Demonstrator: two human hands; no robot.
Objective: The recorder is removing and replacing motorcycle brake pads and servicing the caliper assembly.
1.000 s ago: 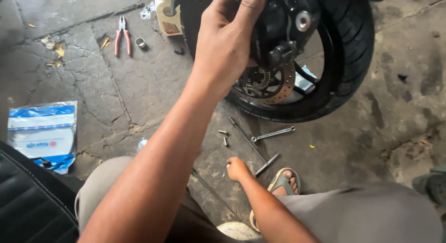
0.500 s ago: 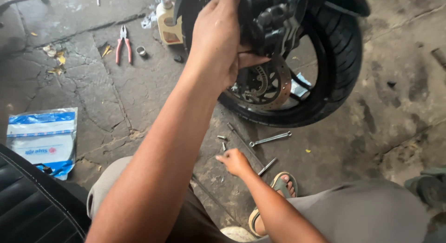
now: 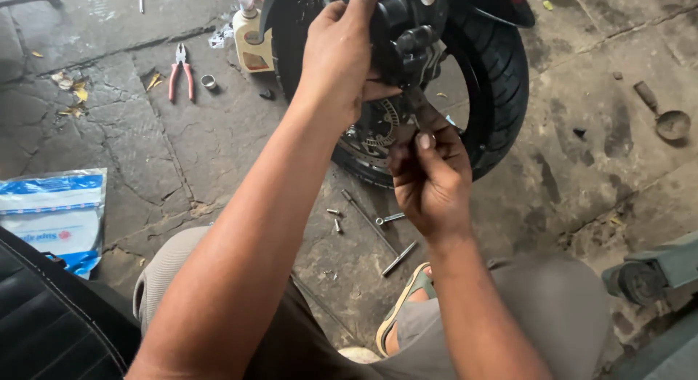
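far left on the concrete floor (image 3: pixel 218 133), a blue and white plastic bag (image 3: pixel 52 216); further up, red-handled pliers (image 3: pixel 180 71) beside a small metal ring (image 3: pixel 209 81), and a cream bottle (image 3: pixel 249 42) against the tyre. left hand (image 3: pixel 336 60) clenched around the black brake caliper (image 3: pixel 403 24) at the top of the motorcycle wheel (image 3: pixel 494 67), steadying it. below, loose bolts (image 3: pixel 334 218) and a spanner (image 3: pixel 390 219) lying on the floor near the sandalled foot (image 3: pixel 407 307). right hand (image 3: pixel 429 176) pinching a thin dark metal piece (image 3: pixel 416 104) just under the caliper, by the brake disc (image 3: pixel 374 133). likely trouble: pinch slipping and the piece dropping among the scattered bolts; caliper tilting if the left grip eases, then jamming against the disc; bolts kicked away by the foot.
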